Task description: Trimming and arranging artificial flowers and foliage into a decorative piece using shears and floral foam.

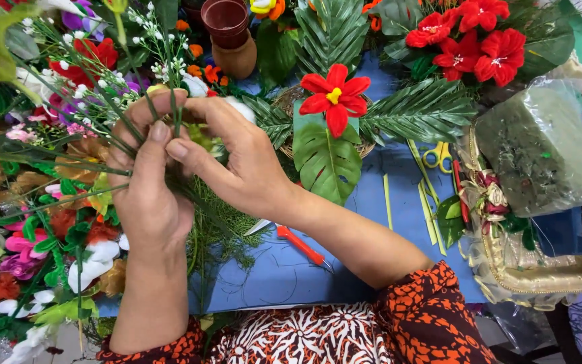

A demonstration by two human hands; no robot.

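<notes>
Nearest the camera, both forearms extend from orange-and-black patterned sleeves over a blue desk (291,269). On the desk surface between the forearms lies a red-handled cutter (299,245), its metal blade end pointing toward the left forearm; thin green fern fronds (223,229) lie just beside it, under the wrists. The left hand (148,182) is closed around a bundle of green artificial stems (170,114), thumb pressed upward against the stems, fingers wrapped behind them. The right hand (237,158) is closed on the same bundle from the opposite side, thumb and forefinger pinching it at the point where the stems gather; the fingertips of both hands touch. The bundle is held above the desk, left of centre, and its stems fan upward and to the left, ending in small white buds (148,37). Loose artificial flowers (48,256) in pink, white, orange and red are piled along the left edge. Right of the hands, a wicker basket (289,101) carries a red flower (335,96), a broad split leaf (326,160) and palm fronds. Yellow-handled scissors (437,156) lie on the desk near cut green strips. At the far right, a green foam block wrapped in clear plastic (540,148) rests above a gold tray (540,269). Farthest back stand a brown pot (227,30) and a cluster of red blooms (469,37).
</notes>
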